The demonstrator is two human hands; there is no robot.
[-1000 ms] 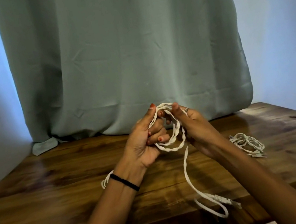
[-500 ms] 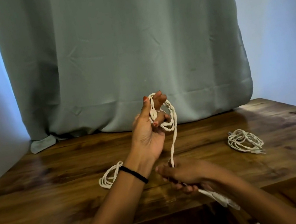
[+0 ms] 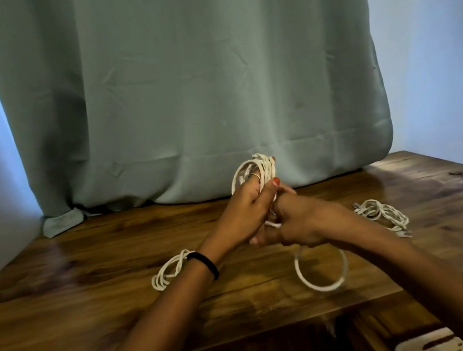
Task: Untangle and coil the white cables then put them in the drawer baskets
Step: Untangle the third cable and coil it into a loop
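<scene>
My left hand holds a white cable coil wound in several loops around its raised fingers, above the middle of the wooden table. My right hand is pressed against the left one from the right and grips the free length of the same cable. That free end hangs below my hands in a blurred loop. A second white cable lies coiled on the table behind my left wrist. A third white cable lies bundled on the table at the right.
A grey-green curtain hangs behind the table and touches its back edge. Pale walls close both sides. Below the table's front edge at the lower right, a white drawer basket shows its corner beside a wooden drawer front.
My right hand has risen from below the left wrist up against my left hand. The hanging cable tail has swung up into a loop. My left hand dropped slightly and turned.
</scene>
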